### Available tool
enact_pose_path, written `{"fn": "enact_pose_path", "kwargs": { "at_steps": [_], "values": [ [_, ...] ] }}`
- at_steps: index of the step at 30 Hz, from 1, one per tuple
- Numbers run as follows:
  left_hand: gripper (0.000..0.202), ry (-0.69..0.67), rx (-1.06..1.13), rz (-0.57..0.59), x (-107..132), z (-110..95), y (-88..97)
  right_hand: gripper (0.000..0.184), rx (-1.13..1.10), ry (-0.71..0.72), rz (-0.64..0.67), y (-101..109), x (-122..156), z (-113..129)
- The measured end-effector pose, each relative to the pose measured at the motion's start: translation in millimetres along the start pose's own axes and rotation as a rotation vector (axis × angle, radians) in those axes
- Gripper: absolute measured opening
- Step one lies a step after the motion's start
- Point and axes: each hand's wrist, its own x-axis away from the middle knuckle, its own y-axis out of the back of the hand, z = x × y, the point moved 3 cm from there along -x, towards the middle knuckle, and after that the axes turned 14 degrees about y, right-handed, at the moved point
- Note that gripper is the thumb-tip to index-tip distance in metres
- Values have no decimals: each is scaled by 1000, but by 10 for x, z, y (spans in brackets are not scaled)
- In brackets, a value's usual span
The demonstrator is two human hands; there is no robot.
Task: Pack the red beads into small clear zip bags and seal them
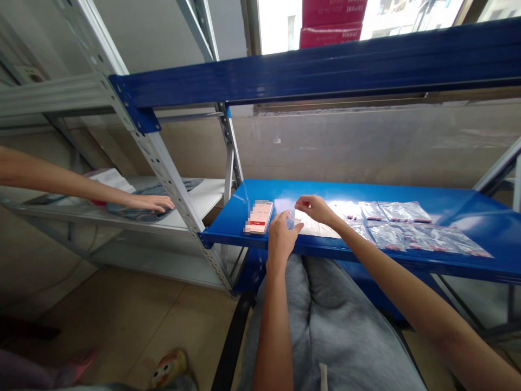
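The left hand (283,239) and right hand (315,210), fingers partly curled, sit either side of a thin red thread (292,218); whether they grip it is unclear. Clear plastic bags (401,231) lie right of the right hand on a blue shelf (456,206), a phone (259,216) left of the left hand.

Steel shelving unit (325,70) recorded with blue crossbeams and perforated pale-grey uprights (163,163); a second, pale grey bay (203,190) stood to the left. Behind it ran a beige, scuffed wall (345,146). Above the wall, a window (277,27) let in bright daylight, and red cartons (329,21) were stacked against the glass. Floor: beige tiles (122,320), dimmer toward the left corner. Also noted: one black chair arm (232,336) in the foreground.
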Motion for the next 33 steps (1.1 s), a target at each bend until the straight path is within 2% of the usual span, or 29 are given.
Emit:
{"fn": "enact_pose_path", "kwargs": {
  "at_steps": [4,7,9,12,15,20,26,29,33],
  "values": [
    [47,-2,32,-4,-16,1,-2,27,-147,183,131,99,3,279],
    [46,-2,49,-13,-21,6,-3,26,-99,211,161,155,-10,337],
    [46,-6,45,-20,-19,11,-6,25,-19,158,137,178,-36,260],
    [48,-7,32,-37,-15,23,-9,21,126,-26,96,169,-71,21],
    [47,1,26,-47,-16,33,-15,19,240,-136,119,90,-73,-193],
    [49,1,27,-38,-13,22,-26,20,356,-154,173,-72,-26,-315],
    [49,-19,39,-49,7,4,-21,21,371,-176,177,-157,-11,-338],
    [47,-22,38,-47,8,9,-22,21,357,-156,167,-142,-36,-327],
    [47,-22,31,-43,8,5,-20,20,210,-124,62,-19,-50,-209]
  ]
}}
